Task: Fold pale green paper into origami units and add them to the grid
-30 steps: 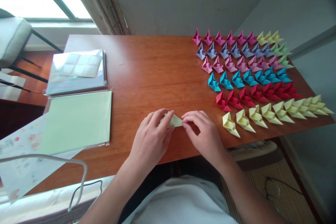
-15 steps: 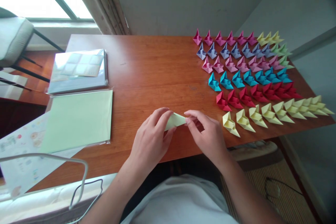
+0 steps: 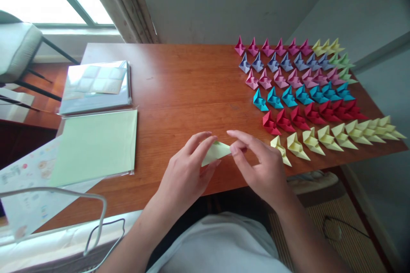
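A pale green folded paper (image 3: pixel 216 152), pointed at its right end, is held just above the front part of the wooden table. My left hand (image 3: pixel 188 162) grips its wide left end between thumb and fingers, covering part of it. At the right tip, the thumb and a curled finger of my right hand (image 3: pixel 261 162) pinch the paper, while its index finger stretches out above. Close to my right hand is a row of yellow origami boats (image 3: pixel 297 146), the nearest one partly covered by that hand.
Further rows of folded boats stand on the right: red ones (image 3: pixel 283 120), blue ones (image 3: pixel 274 98), pink, purple and magenta. On the left lie a pack of light green paper (image 3: pixel 99 147) and a glossy pack (image 3: pixel 96 100). A white curved tube (image 3: pixel 104 209) rises at the front left.
Both hands and the green paper have shifted slightly to the right. My right index finger has straightened and lifted a little.
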Tool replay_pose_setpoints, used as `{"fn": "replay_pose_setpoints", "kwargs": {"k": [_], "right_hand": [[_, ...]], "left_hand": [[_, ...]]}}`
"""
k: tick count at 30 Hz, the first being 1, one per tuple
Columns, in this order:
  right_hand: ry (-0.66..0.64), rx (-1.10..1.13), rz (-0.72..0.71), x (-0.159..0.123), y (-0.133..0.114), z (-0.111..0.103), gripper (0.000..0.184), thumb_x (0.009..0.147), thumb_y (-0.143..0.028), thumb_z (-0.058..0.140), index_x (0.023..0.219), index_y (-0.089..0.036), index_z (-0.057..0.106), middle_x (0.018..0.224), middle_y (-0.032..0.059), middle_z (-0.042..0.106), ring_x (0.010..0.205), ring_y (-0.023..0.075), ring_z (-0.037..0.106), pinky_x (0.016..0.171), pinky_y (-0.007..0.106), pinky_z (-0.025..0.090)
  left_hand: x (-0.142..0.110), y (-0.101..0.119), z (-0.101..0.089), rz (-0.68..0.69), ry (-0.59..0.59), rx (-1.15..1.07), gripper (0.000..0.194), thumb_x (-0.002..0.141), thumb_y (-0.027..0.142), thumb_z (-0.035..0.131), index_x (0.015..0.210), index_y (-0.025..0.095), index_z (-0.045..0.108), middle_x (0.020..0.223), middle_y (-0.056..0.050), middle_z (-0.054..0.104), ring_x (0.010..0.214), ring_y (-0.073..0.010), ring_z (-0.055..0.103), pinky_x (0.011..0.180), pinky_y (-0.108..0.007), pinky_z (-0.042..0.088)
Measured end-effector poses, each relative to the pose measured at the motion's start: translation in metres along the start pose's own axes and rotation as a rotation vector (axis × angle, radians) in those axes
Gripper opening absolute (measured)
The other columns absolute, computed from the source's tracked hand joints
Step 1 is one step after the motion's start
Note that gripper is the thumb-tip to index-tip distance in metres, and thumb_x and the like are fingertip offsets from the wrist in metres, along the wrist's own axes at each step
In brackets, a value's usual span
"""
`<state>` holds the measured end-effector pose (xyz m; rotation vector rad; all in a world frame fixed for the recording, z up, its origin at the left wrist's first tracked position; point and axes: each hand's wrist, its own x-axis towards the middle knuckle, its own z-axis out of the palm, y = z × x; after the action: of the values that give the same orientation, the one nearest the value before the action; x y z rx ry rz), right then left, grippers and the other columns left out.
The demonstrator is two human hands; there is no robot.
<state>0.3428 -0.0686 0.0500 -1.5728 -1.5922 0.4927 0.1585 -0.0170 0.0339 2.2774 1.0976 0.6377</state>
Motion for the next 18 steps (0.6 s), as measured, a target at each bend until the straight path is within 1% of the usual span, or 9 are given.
{"fn": "replay_pose_setpoints", "kwargs": {"k": [2, 5, 7, 9, 10, 12, 14, 18], "right_hand": [[-0.014, 0.104, 0.046, 0.000, -0.002, -0.001, 0.034, 0.097, -0.023, 0.059, 0.130, -0.028, 0.060, 0.091, -0.0010, 0.073, 0.085, 0.0159, 0.070, 0.085, 0.030, 0.057], [-0.025, 0.244, 0.117, -0.003, 0.000, 0.002, 0.037, 0.098, -0.027, 0.060, 0.134, -0.028, 0.056, 0.100, 0.0012, 0.073, 0.093, 0.0169, 0.070, 0.087, 0.031, 0.057], [-0.028, 0.273, 0.140, -0.005, 0.002, 0.006, 0.037, 0.097, -0.028, 0.060, 0.134, -0.028, 0.057, 0.106, 0.0024, 0.072, 0.096, 0.0175, 0.069, 0.087, 0.032, 0.057], [-0.052, 0.267, 0.149, -0.007, 0.003, 0.009, 0.036, 0.096, -0.029, 0.062, 0.132, -0.028, 0.058, 0.109, 0.0030, 0.071, 0.094, 0.0173, 0.069, 0.086, 0.032, 0.057], [-0.073, 0.263, 0.150, -0.007, 0.003, 0.010, 0.036, 0.096, -0.030, 0.063, 0.131, -0.028, 0.058, 0.110, 0.0032, 0.071, 0.092, 0.0169, 0.068, 0.084, 0.032, 0.057], [-0.124, 0.258, 0.151, -0.007, 0.002, 0.012, 0.036, 0.095, -0.030, 0.064, 0.130, -0.027, 0.058, 0.111, 0.0031, 0.069, 0.089, 0.0163, 0.067, 0.082, 0.031, 0.057], [-0.160, 0.240, 0.142, -0.006, -0.001, 0.014, 0.037, 0.094, -0.030, 0.066, 0.130, -0.027, 0.058, 0.110, 0.0030, 0.068, 0.089, 0.0161, 0.066, 0.082, 0.030, 0.056], [-0.165, 0.180, 0.100, -0.003, -0.003, 0.017, 0.038, 0.092, -0.028, 0.068, 0.129, -0.024, 0.059, 0.115, 0.0047, 0.067, 0.096, 0.0177, 0.065, 0.086, 0.031, 0.056]], "left_hand": [[0.002, 0.002, -0.002, -0.048, 0.005, -0.159, 0.037, 0.091, 0.025, 0.066, 0.127, 0.022, 0.061, 0.132, -0.009, 0.064, 0.116, -0.0220, 0.066, 0.095, -0.033, 0.058], [0.005, 0.002, -0.001, -0.154, -0.001, -0.500, 0.038, 0.087, 0.026, 0.072, 0.124, 0.020, 0.065, 0.131, -0.011, 0.064, 0.110, -0.0221, 0.069, 0.091, -0.033, 0.061], [0.005, 0.001, 0.001, -0.270, -0.003, -0.742, 0.040, 0.086, 0.028, 0.074, 0.124, 0.018, 0.064, 0.125, -0.012, 0.067, 0.100, -0.0210, 0.071, 0.085, -0.032, 0.062], [0.007, -0.001, 0.003, -0.391, 0.008, -0.929, 0.043, 0.085, 0.029, 0.075, 0.123, 0.016, 0.062, 0.115, -0.011, 0.071, 0.094, -0.0206, 0.072, 0.080, -0.031, 0.062], [0.007, -0.001, 0.004, -0.434, 0.013, -0.994, 0.044, 0.084, 0.030, 0.076, 0.122, 0.015, 0.061, 0.112, -0.011, 0.073, 0.094, -0.0209, 0.072, 0.079, -0.030, 0.062], [0.010, -0.003, 0.005, -0.474, 0.028, -1.073, 0.044, 0.082, 0.031, 0.079, 0.119, 0.014, 0.062, 0.112, -0.010, 0.073, 0.095, -0.0209, 0.072, 0.078, -0.027, 0.060], [0.012, -0.004, 0.006, -0.471, 0.032, -1.119, 0.043, 0.081, 0.030, 0.080, 0.117, 0.014, 0.064, 0.111, -0.009, 0.074, 0.096, -0.0200, 0.071, 0.079, -0.025, 0.059], [0.012, -0.004, 0.008, -0.441, 0.027, -1.197, 0.046, 0.079, 0.025, 0.082, 0.119, 0.015, 0.063, 0.108, -0.008, 0.075, 0.098, -0.0194, 0.072, 0.086, -0.026, 0.058]]}}
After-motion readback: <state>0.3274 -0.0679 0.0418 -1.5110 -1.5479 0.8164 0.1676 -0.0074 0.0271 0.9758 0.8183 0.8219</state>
